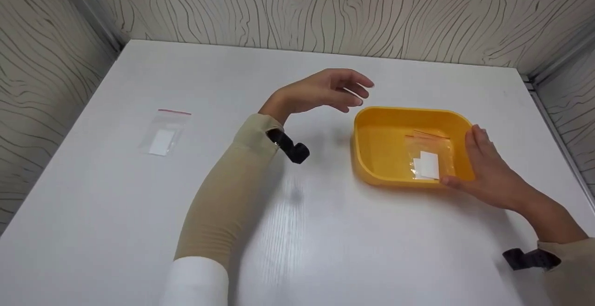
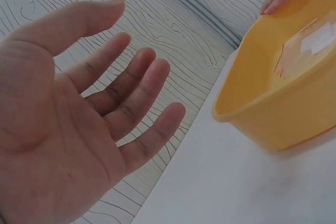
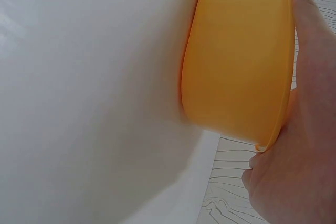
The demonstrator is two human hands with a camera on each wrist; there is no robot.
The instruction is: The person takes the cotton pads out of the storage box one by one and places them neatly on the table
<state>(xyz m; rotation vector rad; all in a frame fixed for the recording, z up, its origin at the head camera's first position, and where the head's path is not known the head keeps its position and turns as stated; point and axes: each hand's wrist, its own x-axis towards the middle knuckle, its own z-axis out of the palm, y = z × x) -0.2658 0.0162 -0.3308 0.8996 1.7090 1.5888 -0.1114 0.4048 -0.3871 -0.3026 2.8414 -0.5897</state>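
My left hand (image 1: 327, 89) hovers left of a yellow plastic tub (image 1: 365, 176), fingers loosely bent and nothing in them. In the left wrist view the palm of this left hand (image 2: 68, 129) faces the camera. At the tub's near right corner my right hand (image 1: 495, 178) holds the rim, thumb along the front side and fingers on the right side. Inside the tub lie overlapping clear zip bags (image 1: 444, 150) with red seal strips and white slips; their exact number is hard to tell. The right wrist view shows the tub's outer wall (image 3: 236, 61) beside that hand.
Another clear zip bag (image 1: 160, 141) with a red strip and a white slip lies flat on the left part of the white table (image 1: 116, 213). Panels with a wood-grain pattern (image 1: 279, 8) stand behind the table and at both sides.
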